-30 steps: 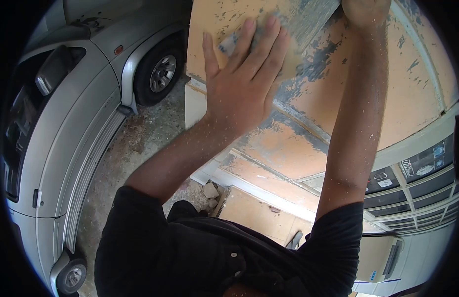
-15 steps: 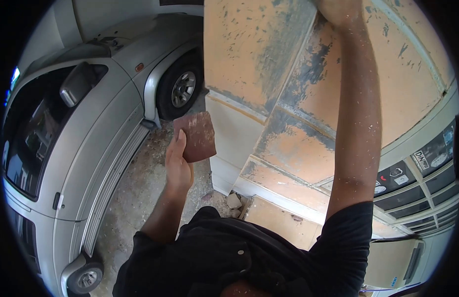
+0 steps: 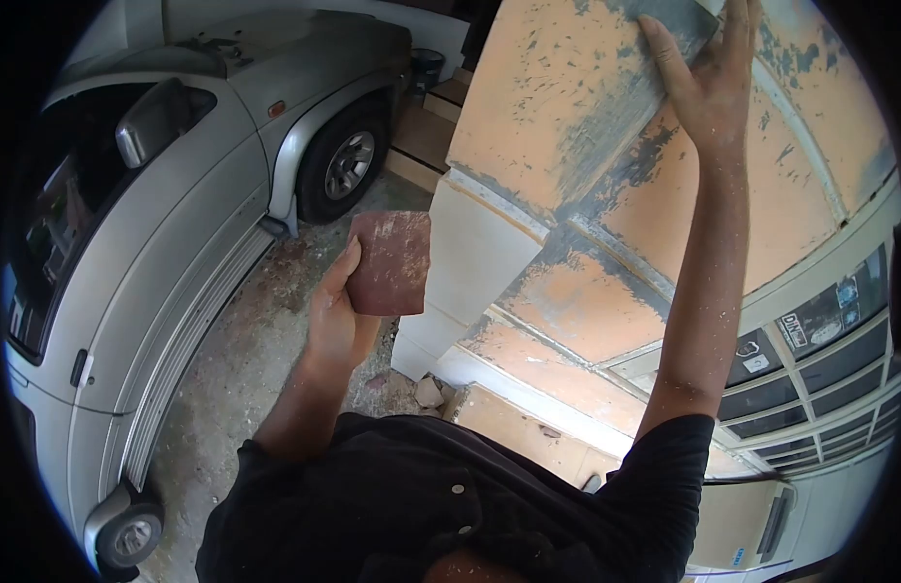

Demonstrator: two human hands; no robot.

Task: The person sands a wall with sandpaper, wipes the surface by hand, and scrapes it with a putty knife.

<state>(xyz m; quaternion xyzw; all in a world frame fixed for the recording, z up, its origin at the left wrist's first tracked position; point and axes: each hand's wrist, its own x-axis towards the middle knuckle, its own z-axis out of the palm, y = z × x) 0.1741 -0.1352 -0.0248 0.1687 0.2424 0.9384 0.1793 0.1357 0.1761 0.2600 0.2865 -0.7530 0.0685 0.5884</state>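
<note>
Currently working beside a silver car (image 3: 178, 262), with the left hand (image 3: 332, 321) closing on the left edge of a reddish-brown sheet (image 3: 392, 267). Holding it upright near the orange-painted surface (image 3: 528, 117) but apart from that scuffed face. Farther right, resting the right hand (image 3: 711, 107) high on a dark worn patch, with thumb and fingers well apart and fingertips running out of view. For good control, probably best keeping the sheet flat rather than curling, pressing evenly, and bracing with a broad, relaxed palm.
</note>
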